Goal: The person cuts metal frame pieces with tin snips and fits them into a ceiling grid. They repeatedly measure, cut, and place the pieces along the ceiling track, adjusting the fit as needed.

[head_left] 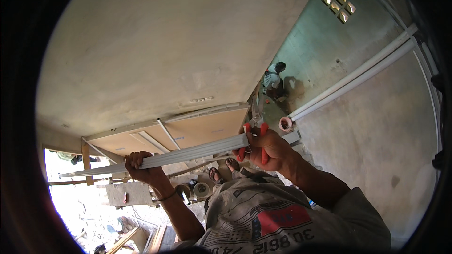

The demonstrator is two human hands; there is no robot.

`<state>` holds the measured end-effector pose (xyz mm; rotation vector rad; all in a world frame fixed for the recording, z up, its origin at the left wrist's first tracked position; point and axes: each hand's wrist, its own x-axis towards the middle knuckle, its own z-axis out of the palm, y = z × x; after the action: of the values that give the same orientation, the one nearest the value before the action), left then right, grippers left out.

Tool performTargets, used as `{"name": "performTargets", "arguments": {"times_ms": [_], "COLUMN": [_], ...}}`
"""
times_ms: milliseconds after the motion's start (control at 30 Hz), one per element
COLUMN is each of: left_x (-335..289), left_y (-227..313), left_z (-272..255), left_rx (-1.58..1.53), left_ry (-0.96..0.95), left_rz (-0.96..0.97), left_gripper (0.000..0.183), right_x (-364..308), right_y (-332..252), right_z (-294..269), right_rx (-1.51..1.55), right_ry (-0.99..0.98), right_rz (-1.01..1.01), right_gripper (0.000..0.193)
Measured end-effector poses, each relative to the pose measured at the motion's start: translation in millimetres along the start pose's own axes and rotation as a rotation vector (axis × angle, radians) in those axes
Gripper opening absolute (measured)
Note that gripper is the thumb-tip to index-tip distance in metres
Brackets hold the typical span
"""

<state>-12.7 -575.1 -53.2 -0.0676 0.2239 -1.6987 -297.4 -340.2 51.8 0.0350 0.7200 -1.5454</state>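
Note:
A long grey metal profile (197, 151) spans the view in front of me, its far tip reaching toward the bright opening at the left. My left hand (139, 165) is wrapped round it partway along. At its right end, my right hand (269, 149) is closed on a hand tool with red handles (264, 129), apparently metal snips. Those handles lie right beside the profile's end, and grey metal jaws seem to point away from me. Whether the jaws touch the profile, I cannot tell.
Tan boards (207, 126) lean along the plastered wall (155, 42). A person (273, 80) crouches farther off near the green wall. Long white pipes (348, 80) slant at the right. Buckets (201, 189) stand by my feet; planks (123, 241) lie at lower left.

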Motion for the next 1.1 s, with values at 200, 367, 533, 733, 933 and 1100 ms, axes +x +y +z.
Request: {"name": "performTargets", "arguments": {"times_ms": [200,367,533,733,933,1100], "left_x": [1,-11,-55,-114,-128,-64], "left_y": [-10,-53,-116,-160,-144,-18], "left_z": [-6,-27,-51,-63,-80,-80], "left_rx": [0.041,0.182,0.612,0.895,0.87,0.247], "left_ry": [-0.01,-0.145,-0.146,-0.431,-0.409,-0.418], "left_rz": [-0.024,-0.11,-0.177,-0.503,-0.6,-0.643], "left_gripper": [0.033,0.021,0.008,0.031,0.04,0.065], "right_x": [4,8,-6,17,14,-9], "right_y": [-8,-12,63,68,44,-6], "right_z": [-27,-87,-113,-54,-76,-160], "right_rx": [0.07,0.208,0.261,0.206,0.288,0.431], "right_ry": [-0.104,-0.116,0.171,0.258,0.633,0.584], "right_rz": [0.049,-0.101,-0.083,-0.241,-0.265,-0.578], "right_gripper": [0.024,0.043,0.045,0.052,0.037,0.044]}}
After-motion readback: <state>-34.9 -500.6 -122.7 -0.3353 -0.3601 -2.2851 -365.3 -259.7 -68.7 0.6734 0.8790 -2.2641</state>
